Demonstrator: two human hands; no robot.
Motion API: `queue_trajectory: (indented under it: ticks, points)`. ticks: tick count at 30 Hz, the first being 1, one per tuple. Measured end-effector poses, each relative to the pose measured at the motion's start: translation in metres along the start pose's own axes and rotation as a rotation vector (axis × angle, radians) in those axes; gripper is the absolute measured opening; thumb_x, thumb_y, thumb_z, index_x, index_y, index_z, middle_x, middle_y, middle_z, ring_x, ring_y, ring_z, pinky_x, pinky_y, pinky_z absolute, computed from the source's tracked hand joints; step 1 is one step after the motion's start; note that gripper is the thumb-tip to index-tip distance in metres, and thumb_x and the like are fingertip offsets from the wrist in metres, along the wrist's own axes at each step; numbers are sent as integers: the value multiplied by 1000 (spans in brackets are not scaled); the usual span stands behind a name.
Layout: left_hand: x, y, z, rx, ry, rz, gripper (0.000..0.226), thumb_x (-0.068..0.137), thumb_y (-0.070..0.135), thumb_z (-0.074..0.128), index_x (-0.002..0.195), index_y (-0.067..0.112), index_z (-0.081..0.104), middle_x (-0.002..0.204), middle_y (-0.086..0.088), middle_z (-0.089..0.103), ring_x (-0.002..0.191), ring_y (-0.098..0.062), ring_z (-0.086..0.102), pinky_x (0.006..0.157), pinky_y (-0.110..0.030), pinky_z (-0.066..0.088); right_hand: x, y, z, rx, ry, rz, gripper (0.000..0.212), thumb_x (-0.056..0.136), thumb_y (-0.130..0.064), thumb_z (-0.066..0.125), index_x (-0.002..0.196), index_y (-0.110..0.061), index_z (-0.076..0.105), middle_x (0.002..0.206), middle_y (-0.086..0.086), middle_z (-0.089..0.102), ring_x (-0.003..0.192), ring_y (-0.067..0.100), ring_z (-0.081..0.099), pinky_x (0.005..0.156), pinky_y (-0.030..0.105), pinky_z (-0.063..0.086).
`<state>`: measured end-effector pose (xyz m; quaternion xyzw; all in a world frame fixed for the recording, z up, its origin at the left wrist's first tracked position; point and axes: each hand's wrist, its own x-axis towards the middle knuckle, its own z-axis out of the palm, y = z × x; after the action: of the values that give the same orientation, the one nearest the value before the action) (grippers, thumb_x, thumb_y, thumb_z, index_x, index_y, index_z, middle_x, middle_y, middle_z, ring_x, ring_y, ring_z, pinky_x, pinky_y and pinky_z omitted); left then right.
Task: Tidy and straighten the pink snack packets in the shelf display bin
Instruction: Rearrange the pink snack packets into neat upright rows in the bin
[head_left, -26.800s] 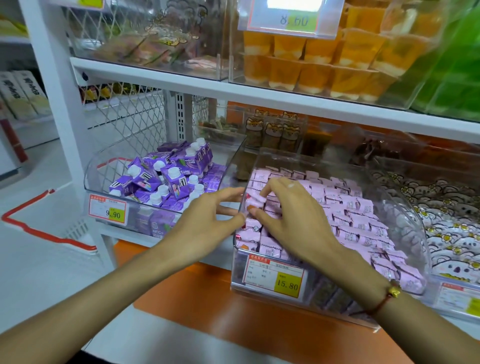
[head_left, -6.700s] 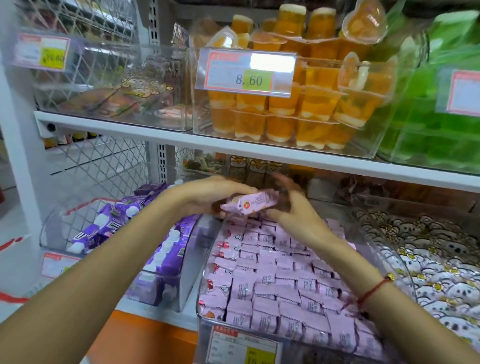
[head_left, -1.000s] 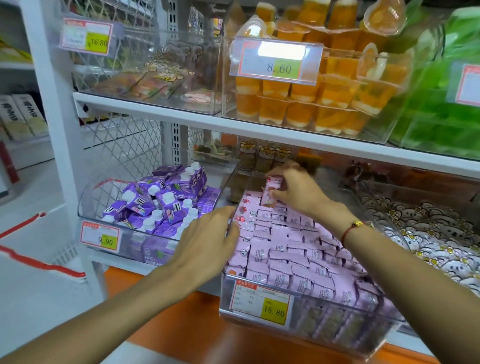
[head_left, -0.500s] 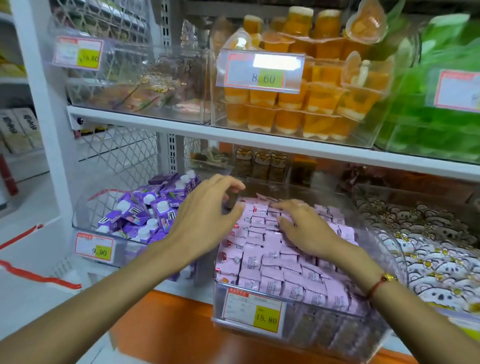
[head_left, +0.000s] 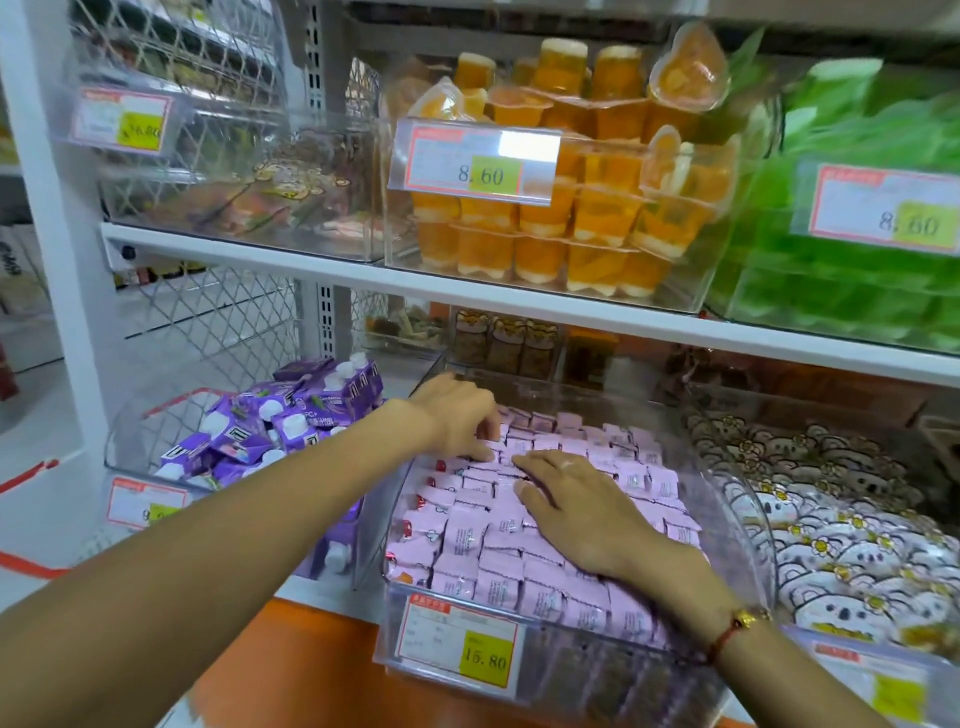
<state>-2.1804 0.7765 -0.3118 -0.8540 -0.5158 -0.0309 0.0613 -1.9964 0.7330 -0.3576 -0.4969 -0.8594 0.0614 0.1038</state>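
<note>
Pink snack packets (head_left: 545, 525) lie mostly in neat rows in the clear display bin (head_left: 748, 525). Right hand (head_left: 582, 512) flat on them; left hand (head_left: 460, 421), fingers bent, touches back rows. Late stage; back rows remain.

Retail shop, stocked white shelf (head_left: 519, 304), clear snack bins, price tag (head_left: 457, 647) reading 15.80

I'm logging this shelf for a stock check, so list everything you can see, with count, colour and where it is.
Small pink snack packets: many, pink, rows in clear plastic bin, lower shelf, centre.
Price tag: one, red, white and yellow, bin front, reads 15.80.
Purple drink cartons: many, purple, wire basket, lower left.
Orange jelly cups: many, orange, upper shelf bin.
Green packets: many, upper right.
Koala-print packets: many, white, lower right.
Left hand: fingertips on back packets.
Right hand: flat on packets.
</note>
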Motion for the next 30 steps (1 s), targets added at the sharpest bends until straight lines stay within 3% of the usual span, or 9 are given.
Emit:
queue_trajectory:
  ticks: [6,11,15,17,20,24,28,30]
  points:
    - [-3,-3,1,-222,76,-92,11,90,26,61,92,21,71,95,4,68,90,-18,61,68,-26,36,0,0,1,13,-3,0,49,101,-44,28,147,-26,29,152,-5,29,138,16,24,113,34,23]
    - [-4,-1,6,-235,216,-168,20,96,29,52,103,19,68,104,-2,69,91,-22,61,77,-33,47,0,0,-2,12,-20,9,48,101,-42,29,146,-26,31,151,-5,31,137,17,24,111,32,24]
    - [-6,2,5,-513,406,-275,28,98,36,46,102,13,61,79,-3,64,69,-19,58,56,-28,38,0,-2,-2,13,-37,24,48,101,-43,27,147,-27,29,151,-6,29,139,16,21,112,33,22]
    - [-7,4,2,-580,474,-291,29,98,38,45,103,13,60,77,-2,63,70,-16,59,60,-31,44,0,-2,-2,16,-38,29,48,101,-43,27,147,-27,28,152,-7,28,139,15,20,112,34,21]
    - [-17,9,-1,-683,572,-257,24,96,36,51,101,16,62,94,-2,70,87,-17,65,78,-37,53,0,-2,-3,36,-35,35,48,101,-43,28,146,-26,31,150,-5,32,137,16,25,108,31,24]
    - [-33,18,-7,-815,780,-261,17,95,29,54,100,16,63,98,1,69,93,-14,65,83,-37,54,-2,-8,-11,401,179,126,46,96,-46,41,137,-25,40,122,3,53,103,18,49,85,32,42]
    - [-48,24,-14,-1196,953,-409,8,97,20,51,92,16,56,95,-7,68,95,-21,66,85,-40,55,-4,-23,-28,604,395,29,59,88,-46,58,139,-32,33,141,-12,40,125,6,40,95,25,34]
    - [-57,28,-14,-1448,938,-504,9,97,20,51,93,15,57,89,-4,70,88,-16,68,77,-31,58,-8,-34,-35,711,440,-62,56,86,-39,64,136,-33,38,135,-16,45,119,1,46,93,18,38]
